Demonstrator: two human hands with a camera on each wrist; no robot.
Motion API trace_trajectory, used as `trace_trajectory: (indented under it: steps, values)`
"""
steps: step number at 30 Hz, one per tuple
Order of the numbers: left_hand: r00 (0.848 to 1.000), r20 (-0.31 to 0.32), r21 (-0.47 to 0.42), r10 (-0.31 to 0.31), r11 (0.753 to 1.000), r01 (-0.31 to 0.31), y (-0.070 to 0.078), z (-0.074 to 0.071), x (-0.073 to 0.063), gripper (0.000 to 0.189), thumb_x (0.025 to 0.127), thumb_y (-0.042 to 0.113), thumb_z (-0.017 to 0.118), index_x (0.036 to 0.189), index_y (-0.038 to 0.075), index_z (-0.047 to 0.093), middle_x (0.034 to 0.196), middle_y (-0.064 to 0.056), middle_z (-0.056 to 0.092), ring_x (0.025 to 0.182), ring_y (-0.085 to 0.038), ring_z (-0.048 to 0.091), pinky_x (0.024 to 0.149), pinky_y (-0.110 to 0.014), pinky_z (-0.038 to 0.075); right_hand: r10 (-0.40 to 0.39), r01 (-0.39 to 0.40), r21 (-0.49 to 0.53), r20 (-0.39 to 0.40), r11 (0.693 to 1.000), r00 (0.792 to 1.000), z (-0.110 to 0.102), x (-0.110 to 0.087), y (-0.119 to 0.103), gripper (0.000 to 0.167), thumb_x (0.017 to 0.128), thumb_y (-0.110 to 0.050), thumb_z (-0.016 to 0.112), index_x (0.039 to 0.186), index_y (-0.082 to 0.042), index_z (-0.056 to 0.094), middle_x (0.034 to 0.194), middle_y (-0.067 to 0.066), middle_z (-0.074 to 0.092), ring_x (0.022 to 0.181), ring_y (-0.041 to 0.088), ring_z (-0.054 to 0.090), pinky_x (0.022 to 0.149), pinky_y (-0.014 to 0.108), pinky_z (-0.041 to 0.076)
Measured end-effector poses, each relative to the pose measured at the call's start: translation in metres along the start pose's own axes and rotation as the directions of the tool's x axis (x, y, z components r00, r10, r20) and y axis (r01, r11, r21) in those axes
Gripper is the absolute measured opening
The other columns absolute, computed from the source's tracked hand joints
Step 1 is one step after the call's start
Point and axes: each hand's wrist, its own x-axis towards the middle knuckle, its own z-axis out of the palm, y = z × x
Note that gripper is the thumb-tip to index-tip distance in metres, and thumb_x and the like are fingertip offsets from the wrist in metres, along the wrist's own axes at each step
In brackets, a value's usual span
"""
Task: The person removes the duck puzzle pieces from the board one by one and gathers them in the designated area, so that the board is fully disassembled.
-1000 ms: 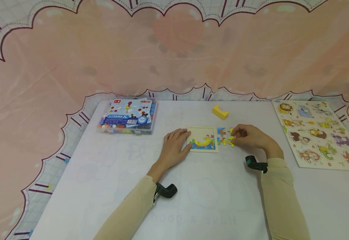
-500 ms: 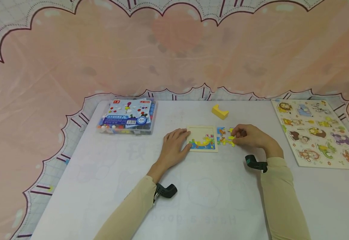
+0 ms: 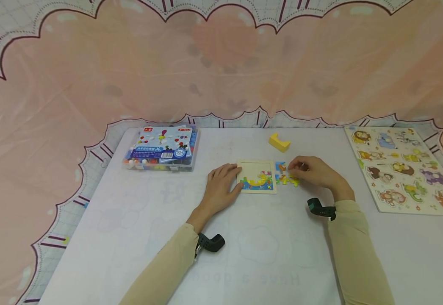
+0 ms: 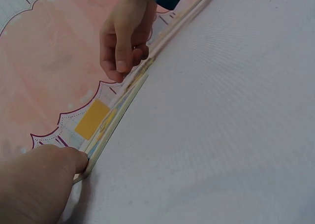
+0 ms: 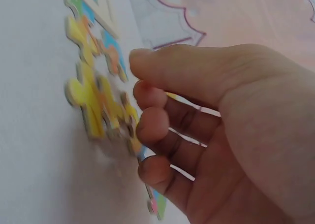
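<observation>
In the head view, my left hand [image 3: 221, 186] rests at the left edge of a small wooden jigsaw tray [image 3: 257, 162], thumb and fingers on its frame. The tray's lower part is filled with blue, yellow and pink pieces; bare wood shows above. Loose jigsaw pieces [image 3: 281, 167] lie along its right side. My right hand [image 3: 314, 171] hovers over the right end of these pieces, hiding some. In the right wrist view its fingers are loosely curled near yellow pieces [image 5: 88, 101], with thumb and forefinger close together and no piece visible between them.
A yellow block [image 3: 279, 142] with a curved notch stands behind the tray. At the back left is a clear plastic box [image 3: 162, 148] of coloured parts. An animal puzzle board [image 3: 408, 169] lies at the right. A patterned curtain [image 3: 221, 63] hangs behind the white table.
My right hand has shifted slightly left and up, its fingertips away from the lower right yellow piece, which now shows more fully. My left hand and the tray stay put.
</observation>
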Motion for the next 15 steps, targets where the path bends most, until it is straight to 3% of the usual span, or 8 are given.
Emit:
trace_trajectory:
  steps: [7, 15]
  values:
    - [1.0, -0.002, -0.005, -0.001, 1.0, 0.001, 0.0, 0.0, -0.001, 0.046, 0.091, 0.03, 0.06, 0.134, 0.012, 0.054, 0.138, -0.005, 0.05, 0.133, -0.025, 0.039, 0.107, -0.049, 0.027, -0.055, 0.055, 0.056, 0.005, 0.997, 0.998, 0.011, 0.007, -0.009, 0.018, 0.092, -0.018, 0.06, 0.106, -0.009, 0.065, 0.09, 0.006, 0.057, 0.077, 0.019, 0.047, 0.062, 0.024, 0.041]
    - [1.0, 0.013, 0.004, -0.007, 1.0, 0.007, 0.0, 0.0, 0.0, 0.046, 0.092, 0.031, 0.058, 0.134, 0.013, 0.053, 0.139, -0.004, 0.049, 0.133, -0.024, 0.039, 0.108, -0.048, 0.027, -0.087, 0.087, 0.017, 0.019, 0.996, 0.996, 0.022, 0.012, -0.02, 0.023, 0.091, -0.016, 0.061, 0.113, -0.008, 0.063, 0.086, 0.003, 0.05, 0.074, 0.017, 0.044, 0.059, 0.023, 0.037]
